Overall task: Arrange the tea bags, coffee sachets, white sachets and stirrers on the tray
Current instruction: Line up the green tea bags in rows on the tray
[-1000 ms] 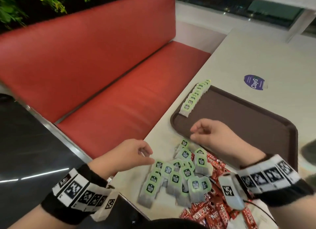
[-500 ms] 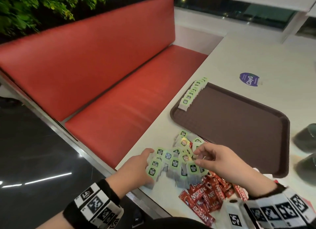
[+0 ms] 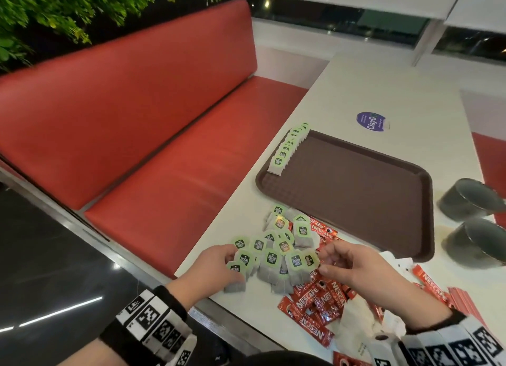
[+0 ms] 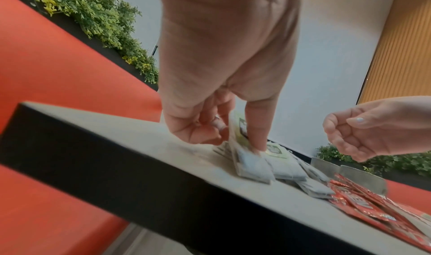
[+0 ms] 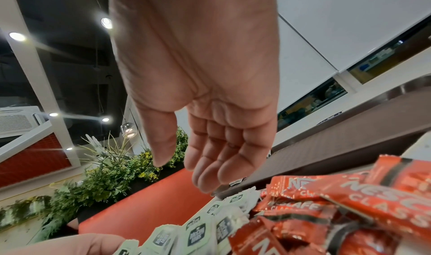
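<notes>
A loose pile of green-tagged tea bags [image 3: 276,252] lies on the white table near its front edge. My left hand [image 3: 231,264] is at the pile's left side. In the left wrist view, the left hand [image 4: 233,135] pinches one tea bag [image 4: 242,139] between thumb and fingers. My right hand [image 3: 325,259] hovers over the pile's right side, fingers loosely curled and empty, as the right wrist view [image 5: 184,168] confirms. Red coffee sachets [image 3: 317,302] lie beside and under the pile. The brown tray [image 3: 356,196] holds a row of tea bags [image 3: 290,146] along its left rim.
Two dark metal cups [image 3: 468,198] [image 3: 476,242] stand right of the tray. White paper sachets [image 3: 356,324] lie near my right wrist. A purple sticker [image 3: 371,121] sits beyond the tray. A red bench [image 3: 164,146] runs along the table's left edge.
My right hand drew back from the tray's near corner to the pile. My left hand moved from the table edge onto the pile's left side and took hold of a tea bag.
</notes>
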{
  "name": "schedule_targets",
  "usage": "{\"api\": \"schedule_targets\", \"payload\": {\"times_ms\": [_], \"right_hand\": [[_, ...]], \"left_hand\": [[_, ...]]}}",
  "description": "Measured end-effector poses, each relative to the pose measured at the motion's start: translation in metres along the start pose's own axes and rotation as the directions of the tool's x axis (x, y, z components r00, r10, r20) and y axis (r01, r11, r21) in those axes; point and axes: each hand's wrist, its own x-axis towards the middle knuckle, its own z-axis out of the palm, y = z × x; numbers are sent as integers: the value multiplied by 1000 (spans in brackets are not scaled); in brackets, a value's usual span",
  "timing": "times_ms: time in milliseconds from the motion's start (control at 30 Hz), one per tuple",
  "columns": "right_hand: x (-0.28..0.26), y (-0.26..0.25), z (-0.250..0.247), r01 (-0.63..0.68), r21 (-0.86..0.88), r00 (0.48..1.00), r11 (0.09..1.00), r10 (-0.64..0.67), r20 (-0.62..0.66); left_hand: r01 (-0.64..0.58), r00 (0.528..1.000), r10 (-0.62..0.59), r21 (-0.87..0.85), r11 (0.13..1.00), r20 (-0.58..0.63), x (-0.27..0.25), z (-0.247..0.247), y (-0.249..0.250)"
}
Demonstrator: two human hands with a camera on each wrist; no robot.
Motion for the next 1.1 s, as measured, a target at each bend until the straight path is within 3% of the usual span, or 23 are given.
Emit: {"api": "schedule_targets", "payload": {"times_ms": [233,433,567,667,933,1100], "right_hand": [[-9,2,0,-12,21,999,1000,13,-32],[-7,1,4,-51,20,997,999,52,-63],[-4,-2,7,-77,59,994,995,81,-78],[0,-11,9,-84,68,992,994,90,-84],[26,-52,19,-62,46,997,997,64,-46],[50,-66,25,-41,278,989,960,78,-124]], "left_hand": [[-5,999,8,61,998,-42,3,-3,-6],[-13,999,19,-203,979,28,1,-19,-11],[34,995,19,-516,856,97,1,-31,-4],[92,987,17,-644,759,161,2,-41,6],[92,952,155,-728,679,265,22,-47,33],[74,927,217,-716,694,306,33,-47,47]]}}
